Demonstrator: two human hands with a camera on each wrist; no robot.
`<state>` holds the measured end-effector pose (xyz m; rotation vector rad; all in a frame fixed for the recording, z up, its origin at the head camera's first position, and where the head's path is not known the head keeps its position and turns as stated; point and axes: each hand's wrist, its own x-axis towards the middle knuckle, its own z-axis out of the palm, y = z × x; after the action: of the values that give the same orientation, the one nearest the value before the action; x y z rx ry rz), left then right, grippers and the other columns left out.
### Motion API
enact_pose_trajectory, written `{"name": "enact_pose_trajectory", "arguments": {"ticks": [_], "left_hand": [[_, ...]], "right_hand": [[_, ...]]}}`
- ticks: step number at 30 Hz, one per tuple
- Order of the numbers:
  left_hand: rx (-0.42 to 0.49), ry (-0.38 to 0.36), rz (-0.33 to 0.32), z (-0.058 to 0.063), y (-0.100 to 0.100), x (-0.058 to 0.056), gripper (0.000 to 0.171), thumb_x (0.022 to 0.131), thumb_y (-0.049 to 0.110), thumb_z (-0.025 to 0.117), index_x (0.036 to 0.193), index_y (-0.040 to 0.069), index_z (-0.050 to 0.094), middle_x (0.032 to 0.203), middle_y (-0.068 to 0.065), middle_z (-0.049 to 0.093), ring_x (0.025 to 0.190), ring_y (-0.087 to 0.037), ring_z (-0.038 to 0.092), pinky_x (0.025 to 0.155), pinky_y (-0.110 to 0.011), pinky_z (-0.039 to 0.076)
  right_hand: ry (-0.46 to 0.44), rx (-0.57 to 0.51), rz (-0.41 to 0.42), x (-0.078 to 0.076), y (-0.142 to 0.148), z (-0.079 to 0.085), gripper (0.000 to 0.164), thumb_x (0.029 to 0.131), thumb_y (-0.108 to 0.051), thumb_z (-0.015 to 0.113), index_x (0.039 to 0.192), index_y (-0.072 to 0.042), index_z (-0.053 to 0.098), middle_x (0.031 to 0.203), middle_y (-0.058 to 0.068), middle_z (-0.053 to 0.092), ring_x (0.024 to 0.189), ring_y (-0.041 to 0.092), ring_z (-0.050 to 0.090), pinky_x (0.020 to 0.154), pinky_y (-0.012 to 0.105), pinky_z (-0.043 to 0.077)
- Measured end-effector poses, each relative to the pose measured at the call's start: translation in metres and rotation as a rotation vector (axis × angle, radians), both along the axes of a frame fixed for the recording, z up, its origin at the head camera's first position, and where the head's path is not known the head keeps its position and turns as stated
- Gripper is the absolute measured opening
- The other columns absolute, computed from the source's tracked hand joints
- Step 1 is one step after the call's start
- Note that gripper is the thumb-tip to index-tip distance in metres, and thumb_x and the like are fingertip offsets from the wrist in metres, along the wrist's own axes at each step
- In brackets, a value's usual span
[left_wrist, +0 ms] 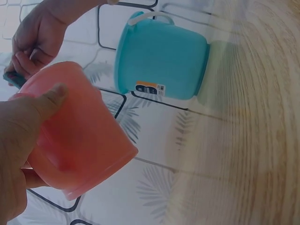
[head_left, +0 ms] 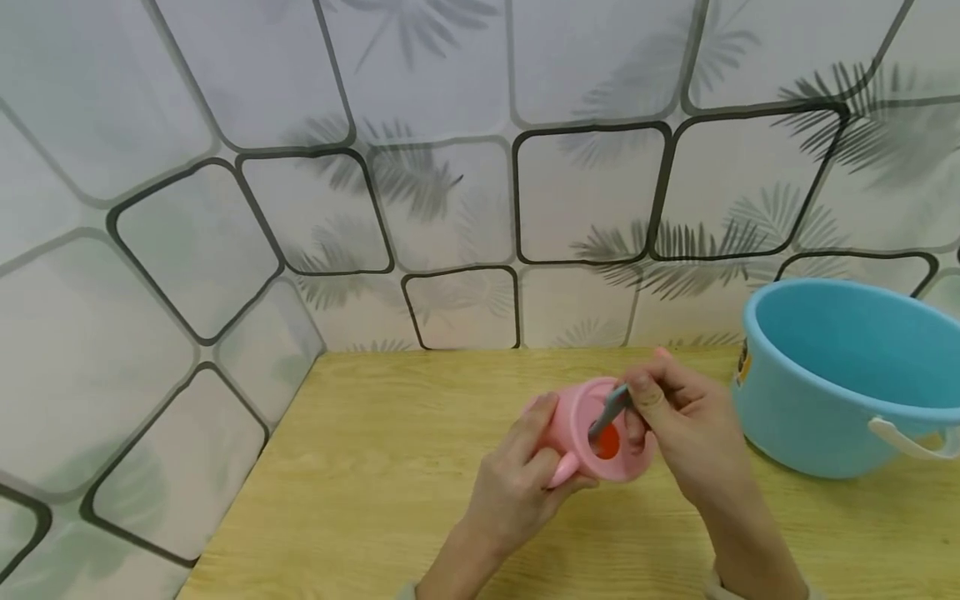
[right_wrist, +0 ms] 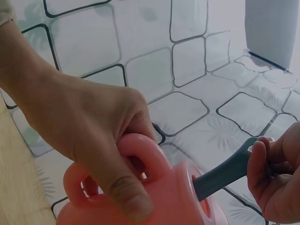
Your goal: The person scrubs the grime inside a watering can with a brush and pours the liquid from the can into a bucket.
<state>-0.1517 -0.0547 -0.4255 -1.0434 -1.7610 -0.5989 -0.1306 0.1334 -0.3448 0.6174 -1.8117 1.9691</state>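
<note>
A pink plastic cup [head_left: 562, 429] with looped handles [right_wrist: 147, 152] is held tilted above the table by my left hand [head_left: 513, 475]. Its fingers wrap round the side and a handle, and the thumb lies along the wall in the left wrist view. The cup's mouth faces my right hand [head_left: 693, 425], and something orange-red [head_left: 606, 442] shows inside. Between thumb and fingers the right hand pinches the end of a grey-green handle [right_wrist: 222, 176] that reaches into the mouth. The far end of this tool is hidden in the cup, so I cannot tell its kind.
On the right stands a blue bucket [head_left: 810, 425] with a white carrying handle [head_left: 911, 442] and a label on its side. Wood-grain table [head_left: 360, 450] stretches to the left. Patterned wall covering [head_left: 450, 200] rises behind the table and along its left side.
</note>
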Motion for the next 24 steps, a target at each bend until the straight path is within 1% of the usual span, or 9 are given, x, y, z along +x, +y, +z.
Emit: {"name": "enact_pose_trajectory", "arguments": {"ticks": [1,2,4,5,7,12,14,18,24], "left_hand": [[-0.001,0.0,-0.002,0.001,0.0,0.0,0.043,0.075,0.04,0.085,0.067,0.009,0.055,0.128,-0.026,0.061,0.113,-0.037,0.065,0.092,-0.035,0.055],[-0.001,0.002,-0.001,0.001,0.0,0.001,0.043,0.075,0.04,0.085,0.066,0.009,0.055,0.128,-0.026,0.061,0.113,-0.036,0.065,0.091,-0.034,0.056],[0.003,-0.001,0.0,0.002,-0.001,0.0,0.043,0.075,0.039,0.085,0.066,0.009,0.055,0.127,-0.026,0.062,0.112,-0.036,0.066,0.089,-0.033,0.057],[0.006,-0.004,0.002,0.002,-0.002,0.0,0.043,0.075,0.039,0.085,0.065,0.009,0.055,0.127,-0.026,0.062,0.112,-0.036,0.066,0.088,-0.032,0.057],[0.011,-0.018,0.015,0.003,-0.004,0.0,0.044,0.074,0.038,0.086,0.065,0.009,0.054,0.126,-0.026,0.062,0.111,-0.037,0.066,0.086,-0.03,0.057],[0.032,-0.035,0.049,0.004,-0.009,-0.003,0.045,0.068,0.036,0.089,0.066,0.008,0.054,0.126,-0.025,0.063,0.111,-0.037,0.067,0.085,-0.031,0.058],[0.042,-0.035,0.048,0.004,-0.01,-0.004,0.046,0.068,0.037,0.089,0.066,0.008,0.054,0.126,-0.026,0.063,0.111,-0.037,0.067,0.086,-0.032,0.058],[0.059,-0.041,0.03,0.005,-0.011,-0.005,0.046,0.071,0.037,0.087,0.065,0.008,0.052,0.126,-0.026,0.063,0.111,-0.037,0.066,0.087,-0.032,0.058],[0.065,-0.047,0.032,0.006,-0.013,-0.006,0.045,0.074,0.038,0.086,0.065,0.008,0.053,0.126,-0.027,0.062,0.111,-0.037,0.066,0.089,-0.035,0.057]], "right_hand": [[-0.008,0.019,-0.02,0.002,-0.001,0.001,0.014,0.097,0.006,0.054,0.087,0.007,0.063,0.058,0.003,0.053,0.05,0.014,0.05,0.115,0.026,0.028],[-0.018,0.056,-0.05,0.004,-0.003,0.001,0.014,0.097,0.005,0.055,0.087,0.006,0.064,0.058,0.003,0.053,0.049,0.014,0.05,0.105,0.023,0.039],[-0.047,0.139,-0.107,0.006,-0.008,0.001,0.013,0.097,0.002,0.058,0.087,0.004,0.065,0.057,0.001,0.053,0.049,0.013,0.049,0.077,0.02,0.051],[-0.061,0.175,-0.129,0.008,-0.01,0.001,0.013,0.097,0.001,0.058,0.086,0.003,0.065,0.057,0.0,0.053,0.049,0.012,0.049,0.062,0.021,0.051],[-0.083,0.208,-0.153,0.011,-0.014,0.001,0.013,0.097,0.0,0.059,0.086,0.001,0.065,0.059,0.0,0.056,0.049,0.012,0.049,0.042,0.025,0.043],[-0.014,0.136,-0.132,0.016,-0.017,0.002,0.017,0.097,0.004,0.056,0.083,0.0,0.063,0.065,0.008,0.063,0.051,0.014,0.051,0.044,0.025,0.045],[0.002,0.171,-0.156,0.016,-0.019,0.001,0.016,0.097,0.004,0.057,0.083,-0.001,0.064,0.066,0.006,0.065,0.052,0.012,0.054,0.046,0.023,0.047],[-0.034,0.253,-0.174,0.013,-0.021,-0.001,0.015,0.097,0.002,0.059,0.084,-0.003,0.066,0.068,0.002,0.067,0.056,0.009,0.056,0.049,0.022,0.049],[-0.011,0.21,-0.158,0.018,-0.018,0.002,0.016,0.097,0.003,0.057,0.085,-0.002,0.065,0.067,0.007,0.065,0.053,0.012,0.052,0.048,0.024,0.047]]}}
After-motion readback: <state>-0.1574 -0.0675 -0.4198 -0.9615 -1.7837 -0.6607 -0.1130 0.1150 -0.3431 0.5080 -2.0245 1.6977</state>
